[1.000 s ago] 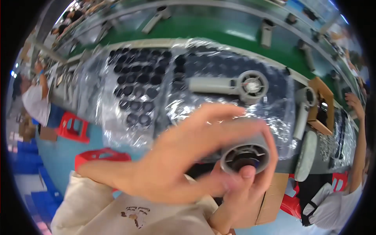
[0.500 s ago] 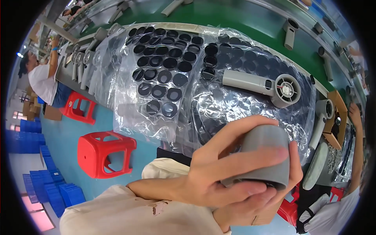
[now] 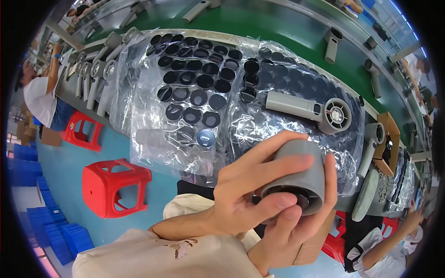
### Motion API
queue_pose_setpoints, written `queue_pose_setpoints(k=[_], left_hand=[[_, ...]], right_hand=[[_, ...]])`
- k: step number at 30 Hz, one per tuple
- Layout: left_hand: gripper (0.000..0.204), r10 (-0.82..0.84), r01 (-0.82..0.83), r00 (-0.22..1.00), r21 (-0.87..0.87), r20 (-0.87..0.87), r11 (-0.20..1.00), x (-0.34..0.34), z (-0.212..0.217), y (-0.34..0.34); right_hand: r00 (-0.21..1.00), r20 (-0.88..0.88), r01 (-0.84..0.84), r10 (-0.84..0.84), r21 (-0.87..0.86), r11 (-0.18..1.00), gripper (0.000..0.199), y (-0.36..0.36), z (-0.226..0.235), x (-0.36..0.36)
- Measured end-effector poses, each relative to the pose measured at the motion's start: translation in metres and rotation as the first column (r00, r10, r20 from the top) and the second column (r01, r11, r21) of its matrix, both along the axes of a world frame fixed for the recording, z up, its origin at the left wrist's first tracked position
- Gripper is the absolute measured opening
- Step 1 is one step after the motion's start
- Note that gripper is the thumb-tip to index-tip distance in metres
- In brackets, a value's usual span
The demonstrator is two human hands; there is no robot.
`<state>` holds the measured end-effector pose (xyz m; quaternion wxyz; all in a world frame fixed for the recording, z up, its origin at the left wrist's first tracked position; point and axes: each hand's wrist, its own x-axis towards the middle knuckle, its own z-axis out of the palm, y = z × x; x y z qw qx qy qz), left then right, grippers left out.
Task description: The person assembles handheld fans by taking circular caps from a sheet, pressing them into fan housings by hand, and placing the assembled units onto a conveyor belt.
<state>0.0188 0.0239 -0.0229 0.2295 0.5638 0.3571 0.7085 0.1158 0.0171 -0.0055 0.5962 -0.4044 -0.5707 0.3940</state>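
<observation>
Both the left hand (image 3: 241, 199) and right hand (image 3: 287, 231) grasp a grey cylindrical housing (image 3: 299, 178), tilted open-end-up for inspection, below the table's (image 3: 287, 28) bagged black caps (image 3: 194, 88).

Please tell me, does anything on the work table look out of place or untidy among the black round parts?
Mostly tidy. The black round caps sit in rows under clear plastic sheet, but one bluish shiny cap differs in colour at the near edge. Both hands, left hand and right hand, hold a grey cylinder housing.

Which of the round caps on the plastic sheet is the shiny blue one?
The blue cap at the near edge of the left cluster, nearest the left hand. All the other caps are matte black.
</observation>
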Motion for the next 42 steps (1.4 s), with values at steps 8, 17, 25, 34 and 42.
queue_pose_setpoints(k=[8,17,25,34,42], left_hand=[[0.038,-0.086,0.135,0.979,-0.272,0.183,0.953,-0.001,0.001,0.003],[0.055,-0.202,0.22,0.972,-0.172,0.118,0.96,0.0,0.02,-0.001],[0.047,-0.249,0.217,0.961,-0.231,-0.118,0.948,-0.01,0.019,0.001],[0.065,0.014,-0.036,0.955,-0.071,-0.296,0.997,-0.007,0.05,-0.018],[0.063,-0.112,0.083,0.99,-0.288,-0.088,0.954,0.019,0.02,-0.018]], right_hand=[[0.984,-0.134,-0.137,0.122,-0.11,0.984,0.064,0.012,0.0,0.004],[0.932,-0.148,-0.333,0.33,0.002,0.943,0.074,0.016,0.016,0.028],[0.965,-0.178,-0.207,0.192,-0.072,0.976,0.078,0.011,-0.002,0.033],[0.999,-0.042,0.018,-0.015,0.059,0.998,0.078,0.028,0.005,0.047],[0.917,-0.385,0.153,-0.11,0.083,0.985,0.074,0.023,0.006,0.011]])
